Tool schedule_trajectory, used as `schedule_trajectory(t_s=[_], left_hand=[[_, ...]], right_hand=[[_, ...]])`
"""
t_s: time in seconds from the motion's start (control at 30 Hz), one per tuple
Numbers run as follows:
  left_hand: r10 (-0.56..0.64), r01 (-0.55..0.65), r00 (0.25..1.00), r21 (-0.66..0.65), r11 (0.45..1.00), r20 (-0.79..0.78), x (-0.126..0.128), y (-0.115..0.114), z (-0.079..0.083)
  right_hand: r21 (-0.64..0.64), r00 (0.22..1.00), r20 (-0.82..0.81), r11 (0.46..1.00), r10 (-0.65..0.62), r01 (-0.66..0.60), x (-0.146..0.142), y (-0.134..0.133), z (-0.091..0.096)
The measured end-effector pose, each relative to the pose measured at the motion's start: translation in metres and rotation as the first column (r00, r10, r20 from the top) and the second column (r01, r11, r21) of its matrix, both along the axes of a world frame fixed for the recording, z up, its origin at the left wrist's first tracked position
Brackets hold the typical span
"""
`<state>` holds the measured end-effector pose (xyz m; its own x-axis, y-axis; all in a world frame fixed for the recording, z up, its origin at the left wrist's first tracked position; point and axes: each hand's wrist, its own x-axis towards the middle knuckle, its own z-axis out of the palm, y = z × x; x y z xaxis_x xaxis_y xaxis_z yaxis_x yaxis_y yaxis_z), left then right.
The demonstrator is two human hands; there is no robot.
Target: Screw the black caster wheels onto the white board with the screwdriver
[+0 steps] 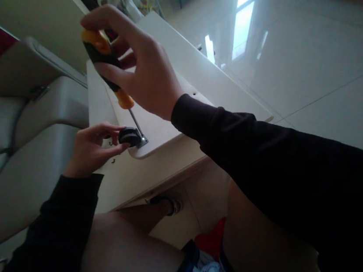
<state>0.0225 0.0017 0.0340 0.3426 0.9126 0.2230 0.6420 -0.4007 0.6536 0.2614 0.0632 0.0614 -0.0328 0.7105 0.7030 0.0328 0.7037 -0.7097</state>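
My right hand (143, 67) is wrapped round the handle of an orange and black screwdriver (104, 53). Its metal shaft runs down to the metal mounting plate (143, 141) of a black caster wheel (128, 136). My left hand (92, 147) pinches that wheel with thumb and fingers. The wheel sits on the rounded end of a pale wooden furniture panel (175, 78), which rests tilted over my knees. Both my arms wear dark long sleeves.
A light grey sofa (19, 133) fills the left side, close to the panel. Glossy white floor tiles (310, 59) lie at the upper right. My bare legs (254, 242) and one foot (168, 205) show below the panel.
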Motion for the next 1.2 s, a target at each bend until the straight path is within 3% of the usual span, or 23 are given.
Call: schedule_trajectory(t_s=[0.17, 0.33, 0.5, 0.6, 0.67, 0.73, 0.87, 0.93, 1.0, 1.1, 1.2], left_hand=[[-0.008, 0.008, 1.0, 0.002, 1.0, -0.02, 0.001, 0.0, 0.0], [-0.008, 0.008, 1.0, 0.016, 1.0, -0.026, 0.004, -0.001, 0.002], [0.01, -0.01, 1.0, 0.013, 1.0, -0.024, 0.001, 0.0, 0.0], [0.01, -0.01, 1.0, 0.005, 1.0, -0.028, -0.002, 0.001, -0.002], [0.004, -0.004, 1.0, 0.007, 1.0, -0.025, -0.003, 0.001, -0.002], [0.004, -0.004, 1.0, 0.003, 1.0, -0.023, -0.003, 0.001, -0.002], [0.002, -0.002, 1.0, -0.004, 1.0, -0.031, -0.002, 0.001, -0.001], [-0.003, 0.003, 1.0, -0.001, 1.0, -0.027, 0.0, 0.001, -0.001], [-0.002, 0.002, 1.0, -0.006, 1.0, -0.018, 0.001, 0.001, 0.0], [-0.001, 0.001, 1.0, -0.009, 1.0, -0.012, 0.002, 0.0, 0.001], [0.007, -0.008, 1.0, -0.013, 1.0, -0.012, 0.004, -0.001, 0.002]], right_hand=[[-0.005, 0.994, -0.02, 0.994, 0.107, -0.107, 0.006, -0.008, 0.005], [-0.072, 0.997, 0.082, 0.997, -0.015, 0.021, 0.009, -0.016, 0.01], [-0.055, 0.995, 0.054, 0.995, 0.089, -0.086, 0.005, -0.006, 0.007], [0.014, 0.998, 0.056, 1.0, 0.0, -0.001, 0.004, -0.005, 0.006], [-0.006, 0.991, 0.081, 0.994, -0.107, 0.108, 0.003, -0.003, 0.005], [-0.033, 0.987, 0.086, 0.99, -0.132, 0.135, -0.001, 0.001, 0.002], [0.151, 0.997, -0.045, 0.987, 0.067, -0.059, -0.004, 0.01, -0.011], [0.21, 0.995, -0.066, 0.976, 0.078, -0.063, -0.002, 0.007, -0.013], [0.173, 1.0, -0.011, 0.985, 0.013, -0.011, 0.004, 0.001, -0.009], [0.012, 0.98, 0.17, 0.995, -0.102, 0.101, 0.011, -0.011, 0.001], [-0.02, 0.983, 0.171, 0.997, -0.064, 0.068, 0.015, -0.016, 0.007]])
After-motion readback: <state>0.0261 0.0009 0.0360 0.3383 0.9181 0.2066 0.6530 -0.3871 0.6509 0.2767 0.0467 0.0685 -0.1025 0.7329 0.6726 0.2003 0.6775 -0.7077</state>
